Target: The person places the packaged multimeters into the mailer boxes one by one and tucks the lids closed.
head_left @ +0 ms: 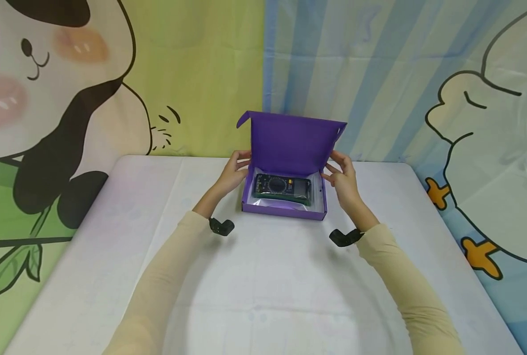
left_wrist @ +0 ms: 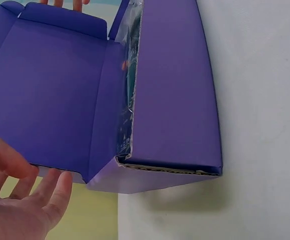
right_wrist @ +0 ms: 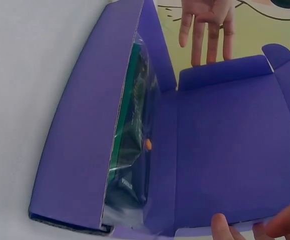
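Note:
A purple cardboard box (head_left: 283, 213) stands on the table with its lid (head_left: 290, 143) raised. Inside lies a black multimeter (head_left: 282, 187) with a round dial and green edges, wrapped in a clear plastic bag (right_wrist: 122, 212). At the lid's left side, my left hand (head_left: 233, 172) touches the side flap (right_wrist: 225, 71) with extended fingers. My right hand (head_left: 344, 180) is at the opposite side, its fingertips right at the lid's edge. The right wrist view shows only the right hand's fingertips (right_wrist: 220, 226) and thumb, low in the picture.
A white cloth covers the table (head_left: 263, 296), whose back edge runs behind the box. Behind it hangs a curtain (head_left: 201, 79) printed with cartoon animals. A small black camera (head_left: 221, 227) is strapped to the left wrist, and another camera (head_left: 345, 237) to the right.

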`<state>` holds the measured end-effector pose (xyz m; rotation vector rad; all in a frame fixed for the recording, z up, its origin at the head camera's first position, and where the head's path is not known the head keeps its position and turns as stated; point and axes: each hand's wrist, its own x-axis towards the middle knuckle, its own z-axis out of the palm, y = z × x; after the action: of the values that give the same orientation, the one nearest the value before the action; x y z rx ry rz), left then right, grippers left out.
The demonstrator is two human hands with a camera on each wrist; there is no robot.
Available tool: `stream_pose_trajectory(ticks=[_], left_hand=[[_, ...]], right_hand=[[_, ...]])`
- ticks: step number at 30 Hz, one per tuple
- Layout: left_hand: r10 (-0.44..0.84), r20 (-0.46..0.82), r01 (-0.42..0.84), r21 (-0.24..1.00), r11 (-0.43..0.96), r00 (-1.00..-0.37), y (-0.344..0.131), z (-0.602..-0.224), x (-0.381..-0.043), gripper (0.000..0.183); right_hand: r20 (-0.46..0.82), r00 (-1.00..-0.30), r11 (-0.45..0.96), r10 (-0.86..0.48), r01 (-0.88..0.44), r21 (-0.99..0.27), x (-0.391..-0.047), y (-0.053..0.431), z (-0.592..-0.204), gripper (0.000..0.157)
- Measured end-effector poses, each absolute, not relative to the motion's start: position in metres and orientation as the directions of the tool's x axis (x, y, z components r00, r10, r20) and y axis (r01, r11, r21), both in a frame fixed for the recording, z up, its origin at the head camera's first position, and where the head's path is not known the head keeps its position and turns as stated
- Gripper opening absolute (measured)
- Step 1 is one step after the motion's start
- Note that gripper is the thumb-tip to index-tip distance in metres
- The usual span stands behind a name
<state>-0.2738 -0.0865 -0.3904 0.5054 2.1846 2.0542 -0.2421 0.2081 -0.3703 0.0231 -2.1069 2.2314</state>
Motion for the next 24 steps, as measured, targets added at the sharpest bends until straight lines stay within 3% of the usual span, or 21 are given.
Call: stream_pose_trajectory(ticks=[12,17,21,24], left_hand=[[0.269,0.114,0.144,0.985,0.091,-0.956,-0.091,-0.415,-0.284,0.049],[0.268,0.106,0.143,0.982,0.121,-0.958,-0.095,-0.419,-0.282,0.049],[0.270,0.110,0.146,0.983,0.114,-0.957,-0.099,-0.421,-0.281,0.050],[0.267,0.131,0.168,0.978,0.121,-0.955,-0.099,-0.419,-0.280,0.049]], right_hand=[[0.072,-0.997,-0.095,0.028,-0.075,-0.993,-0.239,0.223,-0.376,0.056],[0.133,-0.991,0.050,-0.013,-0.133,-0.990,-0.237,0.225,-0.377,0.057],[0.148,-0.989,0.192,0.027,-0.140,-0.971,-0.237,0.226,-0.372,0.064],[0.143,-0.987,0.195,0.074,-0.126,-0.973,-0.238,0.227,-0.367,0.062]])
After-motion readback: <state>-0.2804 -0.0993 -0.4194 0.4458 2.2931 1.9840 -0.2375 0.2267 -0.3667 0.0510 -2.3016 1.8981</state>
